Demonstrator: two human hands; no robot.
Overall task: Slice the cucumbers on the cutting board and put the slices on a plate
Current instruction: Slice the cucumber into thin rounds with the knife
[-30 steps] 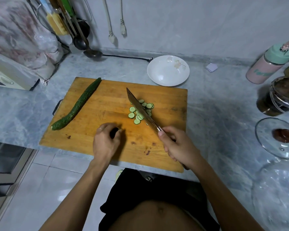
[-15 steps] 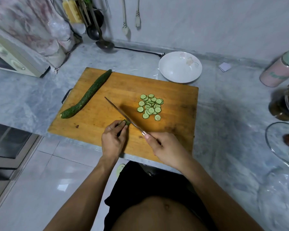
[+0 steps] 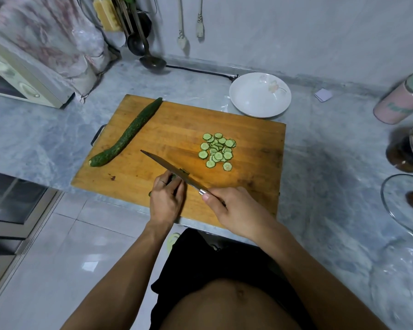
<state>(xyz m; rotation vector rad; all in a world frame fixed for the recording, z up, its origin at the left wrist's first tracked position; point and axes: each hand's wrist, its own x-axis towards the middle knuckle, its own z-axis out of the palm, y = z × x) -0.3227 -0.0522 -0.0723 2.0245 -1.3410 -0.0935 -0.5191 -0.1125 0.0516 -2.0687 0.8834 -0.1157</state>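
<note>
The task looks roughly a third done: a heap of slices (image 3: 217, 150) lies on the board (image 3: 172, 129), right of its middle, while the plate (image 3: 260, 95) just beyond the board's far right corner holds nothing yet. The left hand (image 3: 166, 202) pinches a short stub (image 3: 177, 177) of the first cucumber at the board's near edge, fingers curled round it, and the right hand (image 3: 234, 210) grips the knife (image 3: 171, 168), whose blade rests across the stub's end. A whole cucumber (image 3: 126, 134) lies uncut along the board's left side, so the stub, that second cucumber and the moving of all slices to the plate are left. Against the frame a second ago, the blade has gone from beside the heap, where it stood tilted up, to the stub near the left hand, and the heap now shows in full
</note>
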